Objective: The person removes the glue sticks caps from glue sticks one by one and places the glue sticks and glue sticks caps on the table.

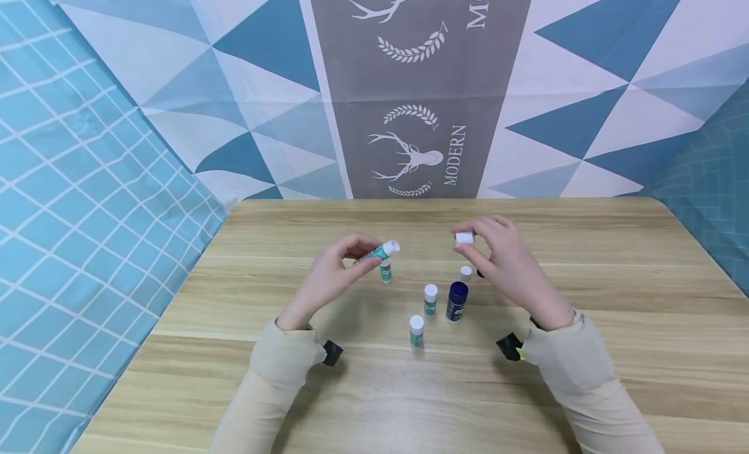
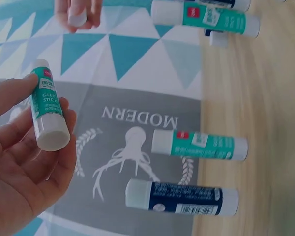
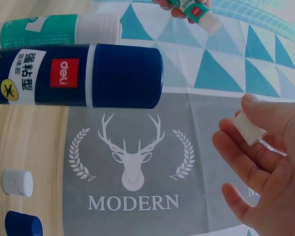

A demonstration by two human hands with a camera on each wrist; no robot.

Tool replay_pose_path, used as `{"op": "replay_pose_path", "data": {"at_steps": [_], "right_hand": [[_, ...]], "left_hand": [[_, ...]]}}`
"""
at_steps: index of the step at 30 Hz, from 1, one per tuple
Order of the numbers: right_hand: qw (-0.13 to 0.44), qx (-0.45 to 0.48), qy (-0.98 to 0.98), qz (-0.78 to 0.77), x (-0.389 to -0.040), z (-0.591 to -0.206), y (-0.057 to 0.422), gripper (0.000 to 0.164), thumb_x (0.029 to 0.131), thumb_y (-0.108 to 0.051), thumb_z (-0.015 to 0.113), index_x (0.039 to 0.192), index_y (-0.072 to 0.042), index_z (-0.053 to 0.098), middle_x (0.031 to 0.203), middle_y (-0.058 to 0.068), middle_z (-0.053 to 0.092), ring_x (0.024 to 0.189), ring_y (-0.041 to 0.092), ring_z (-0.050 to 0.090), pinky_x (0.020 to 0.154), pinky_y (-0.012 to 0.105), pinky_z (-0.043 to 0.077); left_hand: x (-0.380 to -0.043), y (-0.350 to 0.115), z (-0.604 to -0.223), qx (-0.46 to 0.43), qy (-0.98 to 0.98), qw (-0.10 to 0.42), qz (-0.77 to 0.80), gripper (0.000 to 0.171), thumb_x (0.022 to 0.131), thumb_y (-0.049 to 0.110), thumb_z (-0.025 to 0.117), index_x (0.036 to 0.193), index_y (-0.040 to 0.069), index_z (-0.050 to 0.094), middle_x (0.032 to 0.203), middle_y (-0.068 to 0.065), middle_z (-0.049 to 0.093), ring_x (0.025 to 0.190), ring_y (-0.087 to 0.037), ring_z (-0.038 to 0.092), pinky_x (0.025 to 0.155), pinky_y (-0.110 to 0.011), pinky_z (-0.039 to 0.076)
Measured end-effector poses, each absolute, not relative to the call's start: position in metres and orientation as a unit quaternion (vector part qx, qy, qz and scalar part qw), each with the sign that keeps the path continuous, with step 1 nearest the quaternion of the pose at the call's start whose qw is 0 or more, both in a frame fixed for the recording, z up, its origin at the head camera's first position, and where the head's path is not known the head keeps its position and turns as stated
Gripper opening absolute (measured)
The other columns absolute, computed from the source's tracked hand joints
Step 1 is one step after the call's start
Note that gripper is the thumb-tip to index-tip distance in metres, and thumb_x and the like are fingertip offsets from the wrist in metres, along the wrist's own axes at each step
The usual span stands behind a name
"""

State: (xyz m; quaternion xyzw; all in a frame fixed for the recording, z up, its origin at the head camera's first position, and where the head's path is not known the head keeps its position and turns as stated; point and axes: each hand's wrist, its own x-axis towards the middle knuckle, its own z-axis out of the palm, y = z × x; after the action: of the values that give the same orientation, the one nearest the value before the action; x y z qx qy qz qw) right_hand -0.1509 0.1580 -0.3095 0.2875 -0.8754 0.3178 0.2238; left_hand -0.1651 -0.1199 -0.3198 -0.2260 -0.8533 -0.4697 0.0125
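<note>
Green glue stick [image 2: 49, 103] clamped in left hand [image 1: 330, 270], white cap [image 1: 465, 237] in right hand [image 1: 510, 262], both part-hidden.

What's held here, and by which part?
The left hand holds a green glue stick by its labelled body; the right hand pinches a white cap by its sides.

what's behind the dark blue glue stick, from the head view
A white cap, and beside it a dark blue cap partly covered by the right hand. The glue stick hides the table directly behind it.
</note>
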Motion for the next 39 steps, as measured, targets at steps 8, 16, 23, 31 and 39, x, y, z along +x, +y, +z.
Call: {"op": "replay_pose_path", "data": {"at_steps": [8, 16, 23, 31, 39], "right_hand": [[0.178, 0.210, -0.905, 0.324, -0.153, -0.308, 0.166, 0.029, 0.090, -0.022, 0.057, 0.112, -0.004, 0.055, 0.099, 0.010, 0.060, 0.077, 0.020, 0.049, 0.065, 0.034, 0.042], [0.151, 0.160, -0.917, 0.331, -0.162, -0.312, 0.180, 0.028, 0.092, -0.032, 0.052, 0.105, -0.007, 0.054, 0.076, 0.004, 0.052, 0.073, 0.018, 0.050, 0.058, 0.028, 0.037], [0.152, 0.133, -0.919, 0.338, -0.168, -0.316, 0.187, 0.031, 0.091, -0.036, 0.052, 0.104, -0.009, 0.056, 0.072, 0.004, 0.051, 0.067, 0.018, 0.046, 0.054, 0.027, 0.035], [0.152, 0.107, -0.925, 0.330, -0.177, -0.324, 0.199, 0.032, 0.091, -0.038, 0.052, 0.100, -0.009, 0.059, 0.075, 0.006, 0.056, 0.067, 0.020, 0.047, 0.055, 0.028, 0.037], [0.068, 0.083, -0.961, 0.254, -0.181, -0.332, 0.212, 0.031, 0.092, -0.028, 0.052, 0.104, 0.000, 0.054, 0.085, 0.016, 0.061, 0.068, 0.023, 0.052, 0.060, 0.035, 0.044]], "left_hand": [[-0.171, -0.134, -0.316, -0.168, -0.855, 0.003, -0.491, 0.031, 0.086, 0.022, 0.063, 0.116, 0.014, 0.059, 0.102, -0.006, 0.064, 0.083, -0.019, 0.064, 0.068, -0.031, 0.049], [-0.179, -0.149, -0.316, -0.140, -0.855, 0.032, -0.498, 0.028, 0.086, 0.020, 0.063, 0.111, 0.009, 0.058, 0.102, -0.009, 0.061, 0.089, -0.019, 0.061, 0.078, -0.032, 0.049], [-0.186, -0.159, -0.319, -0.132, -0.859, 0.047, -0.492, 0.027, 0.085, 0.017, 0.063, 0.109, 0.005, 0.057, 0.101, -0.010, 0.062, 0.093, -0.020, 0.058, 0.086, -0.036, 0.046], [-0.193, -0.163, -0.326, -0.094, -0.877, 0.026, -0.470, 0.026, 0.088, 0.017, 0.060, 0.110, 0.005, 0.055, 0.103, -0.012, 0.063, 0.093, -0.022, 0.059, 0.084, -0.035, 0.047], [-0.205, -0.167, -0.344, -0.065, -0.895, -0.003, -0.442, 0.025, 0.088, 0.014, 0.059, 0.109, 0.002, 0.055, 0.104, -0.014, 0.063, 0.094, -0.025, 0.059, 0.083, -0.037, 0.048]]}}
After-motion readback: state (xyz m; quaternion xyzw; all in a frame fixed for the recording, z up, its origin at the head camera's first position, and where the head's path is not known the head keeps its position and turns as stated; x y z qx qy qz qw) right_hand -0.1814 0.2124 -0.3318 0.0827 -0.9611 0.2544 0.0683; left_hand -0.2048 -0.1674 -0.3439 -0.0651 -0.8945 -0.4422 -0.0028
